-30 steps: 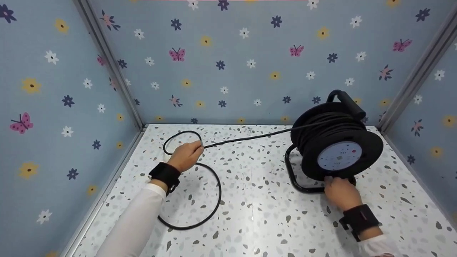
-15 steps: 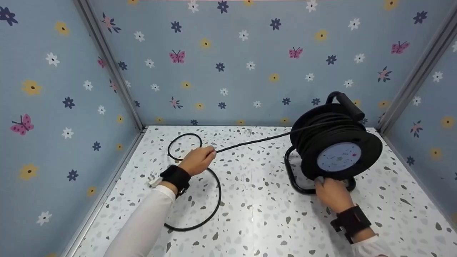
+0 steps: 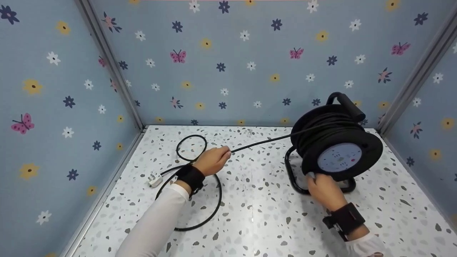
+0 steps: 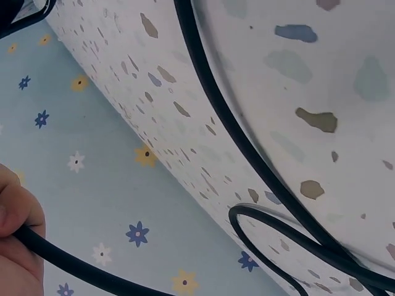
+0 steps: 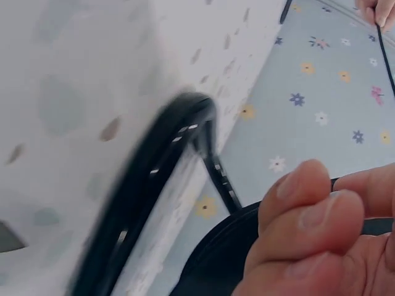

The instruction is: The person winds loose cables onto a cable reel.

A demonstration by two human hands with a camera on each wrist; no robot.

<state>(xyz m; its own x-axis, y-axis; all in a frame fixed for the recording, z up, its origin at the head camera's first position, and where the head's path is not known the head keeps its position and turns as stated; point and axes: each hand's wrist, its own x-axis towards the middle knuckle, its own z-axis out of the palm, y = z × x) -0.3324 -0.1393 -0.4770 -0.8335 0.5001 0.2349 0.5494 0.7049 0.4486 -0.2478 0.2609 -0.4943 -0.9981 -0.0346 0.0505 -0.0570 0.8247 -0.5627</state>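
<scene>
A black cable reel [image 3: 369,144] stands at the right on its tubular frame [image 3: 291,175], its pale socket panel [image 3: 339,157] facing forward. From the drum a black cable [image 3: 264,141] runs taut to my left hand [image 3: 213,161], which grips it above the floor. In the left wrist view, curled fingers [image 4: 18,213] hold this cable. My right hand [image 3: 326,192] is at the reel's lower front rim, with a small grey knob [image 3: 311,175] showing at its fingertips. The right wrist view has these fingers [image 5: 302,231] curled, hiding most of what they grip.
Loose cable [image 3: 220,194] lies in loops on the speckled white floor [image 3: 257,214] around my left forearm. It ends in a pale plug [image 3: 155,180] at the left. Blue flowered panels [image 3: 235,78] with metal corner posts [image 3: 109,60] enclose the back and sides.
My left hand has moved right along with the cable, uncovering the plug. My right hand has shifted left along the reel's lower rim, and the socket panel has turned clockwise.
</scene>
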